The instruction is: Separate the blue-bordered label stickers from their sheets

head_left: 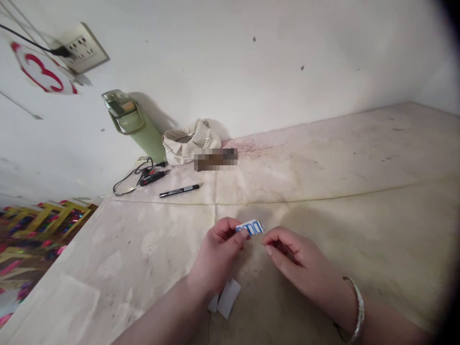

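Between the thumb and fingers of my left hand [224, 247] is a small white card [254, 227] with blue printed shapes. Just right of the card's end, my right hand [298, 254] is curled, thumb and index fingertip close together in a pinch. Whatever lies between those fingertips, if anything, is too small to make out. A silvery bracelet [359, 311] circles my right wrist. On the table below my left hand lie two small white pieces, a larger one [229, 298] and a smaller one [213, 304], partly covered by my hand.
A black marker [179, 190] lies on the cloth-covered table [151, 268]. Behind it are a small black-and-red corded tool [153, 178], a green bottle [143, 134], a cream bag with pearl strap [190, 139] and a blurred-out brown item [215, 160]. The wall carries a socket [84, 50].
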`<action>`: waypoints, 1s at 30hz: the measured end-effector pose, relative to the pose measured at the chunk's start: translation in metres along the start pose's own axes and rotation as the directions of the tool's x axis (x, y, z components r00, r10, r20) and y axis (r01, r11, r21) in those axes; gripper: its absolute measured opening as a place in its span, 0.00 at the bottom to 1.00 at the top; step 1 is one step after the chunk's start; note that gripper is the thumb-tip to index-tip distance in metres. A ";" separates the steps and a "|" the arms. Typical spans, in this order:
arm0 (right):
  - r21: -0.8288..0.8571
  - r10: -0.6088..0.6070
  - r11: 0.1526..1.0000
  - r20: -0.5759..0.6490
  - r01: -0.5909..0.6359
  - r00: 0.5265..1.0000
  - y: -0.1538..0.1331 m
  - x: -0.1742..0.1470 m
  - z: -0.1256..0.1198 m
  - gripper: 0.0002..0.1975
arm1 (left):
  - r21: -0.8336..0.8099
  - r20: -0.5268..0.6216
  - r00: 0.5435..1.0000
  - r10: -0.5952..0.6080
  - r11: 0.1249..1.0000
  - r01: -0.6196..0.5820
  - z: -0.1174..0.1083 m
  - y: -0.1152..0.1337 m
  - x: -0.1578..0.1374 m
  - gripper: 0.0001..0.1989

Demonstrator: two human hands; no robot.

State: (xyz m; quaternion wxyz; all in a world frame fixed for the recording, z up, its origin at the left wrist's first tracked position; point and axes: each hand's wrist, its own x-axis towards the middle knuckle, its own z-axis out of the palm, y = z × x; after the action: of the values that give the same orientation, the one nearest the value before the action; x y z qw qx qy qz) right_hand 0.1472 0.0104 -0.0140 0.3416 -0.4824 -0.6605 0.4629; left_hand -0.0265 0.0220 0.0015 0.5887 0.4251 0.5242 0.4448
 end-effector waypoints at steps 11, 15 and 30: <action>-0.291 -0.315 0.879 0.240 0.377 0.918 -0.003 -0.010 0.027 0.13 | -0.406 0.048 0.999 0.026 0.914 -0.004 -0.006 -0.006 0.021 0.09; -0.376 -0.299 0.837 0.296 0.398 0.907 -0.006 -0.011 0.044 0.15 | -0.528 0.131 0.991 0.002 0.847 0.068 -0.008 -0.006 0.025 0.10; -0.612 -0.219 0.683 0.350 0.399 0.911 -0.031 -0.002 0.094 0.12 | -0.652 0.311 0.949 -0.046 0.717 0.248 -0.022 -0.008 0.035 0.08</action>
State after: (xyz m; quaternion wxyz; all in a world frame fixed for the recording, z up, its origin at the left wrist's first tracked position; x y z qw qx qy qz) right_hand 0.0533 -0.0210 -0.0170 0.1329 -0.3912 -0.8916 0.1852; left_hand -0.0461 0.0549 -0.0169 0.8035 0.1921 0.2698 0.4948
